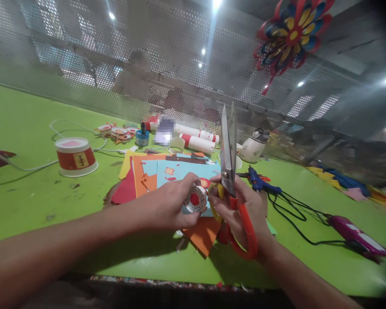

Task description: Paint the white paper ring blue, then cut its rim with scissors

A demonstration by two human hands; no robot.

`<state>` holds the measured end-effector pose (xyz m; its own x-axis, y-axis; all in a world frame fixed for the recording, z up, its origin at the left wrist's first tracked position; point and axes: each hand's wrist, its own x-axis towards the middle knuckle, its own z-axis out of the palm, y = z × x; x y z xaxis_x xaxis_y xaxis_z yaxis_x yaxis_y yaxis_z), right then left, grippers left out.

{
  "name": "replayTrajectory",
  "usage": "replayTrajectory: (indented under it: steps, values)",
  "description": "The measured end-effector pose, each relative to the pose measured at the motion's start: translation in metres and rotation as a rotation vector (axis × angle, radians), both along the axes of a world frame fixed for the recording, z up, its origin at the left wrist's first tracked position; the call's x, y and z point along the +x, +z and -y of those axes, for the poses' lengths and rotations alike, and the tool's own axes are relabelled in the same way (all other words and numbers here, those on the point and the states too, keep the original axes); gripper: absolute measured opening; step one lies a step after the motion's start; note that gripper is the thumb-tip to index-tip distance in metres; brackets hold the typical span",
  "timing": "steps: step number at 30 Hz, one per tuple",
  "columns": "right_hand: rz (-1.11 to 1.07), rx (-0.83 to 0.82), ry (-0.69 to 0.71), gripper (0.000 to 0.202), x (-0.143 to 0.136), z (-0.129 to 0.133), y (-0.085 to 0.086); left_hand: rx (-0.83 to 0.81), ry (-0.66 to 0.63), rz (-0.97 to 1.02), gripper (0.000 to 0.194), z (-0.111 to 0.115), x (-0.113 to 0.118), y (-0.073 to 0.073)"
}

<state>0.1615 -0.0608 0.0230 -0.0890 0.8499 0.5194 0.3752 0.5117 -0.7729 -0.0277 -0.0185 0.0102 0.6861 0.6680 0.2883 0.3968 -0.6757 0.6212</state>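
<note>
My left hand [176, 201] grips the edge of a small round paper piece [194, 199], white with dark dots and a red centre. In my right hand [244, 206] are scissors [246, 231] with red handles, their blades pointing up and slightly apart. A yellow curved strip [216, 201] shows at the fingertips of that same hand, beside the round piece. Below both hands lies a stack of coloured paper, with light blue sheets [162, 171] over orange sheets [206, 236]. Red paper [125, 189] sticks out at its left.
A red and white paper cup [75, 156] stands upside down at left. Behind the paper are a blue bottle [142, 136], white-red paper rolls [197, 143] and a white jug [254, 146]. At right lie a blue glue gun [262, 182], its cable and a purple power strip [357, 234].
</note>
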Motion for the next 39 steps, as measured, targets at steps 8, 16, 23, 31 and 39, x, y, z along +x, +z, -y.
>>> replayTrajectory:
  steps: [8, 16, 23, 31, 39]
  values:
    - [-0.044, -0.066, 0.002, 0.028, -0.004, 0.006, 0.000, 0.219, 0.062, 0.019, 0.032, -0.009, -0.005, -0.003]
    - [-0.075, -0.024, -0.147, 0.023, 0.012, 0.000, -0.001, -0.133, 0.062, 0.203, 0.034, -0.010, -0.004, 0.007]
    - [-0.009, -0.047, -0.272, 0.040, 0.042, -0.018, 0.004, -0.440, -0.105, 0.357, 0.056, -0.012, -0.010, 0.015]
    - [0.146, -0.181, 0.017, 0.035, 0.048, -0.011, 0.028, -0.649, -0.233, 0.587, 0.044, -0.025, -0.028, 0.018]
    - [0.191, -0.137, 0.319, 0.053, 0.062, 0.007, 0.042, -0.970, -0.308, 0.796, 0.048, -0.035, -0.037, 0.019]
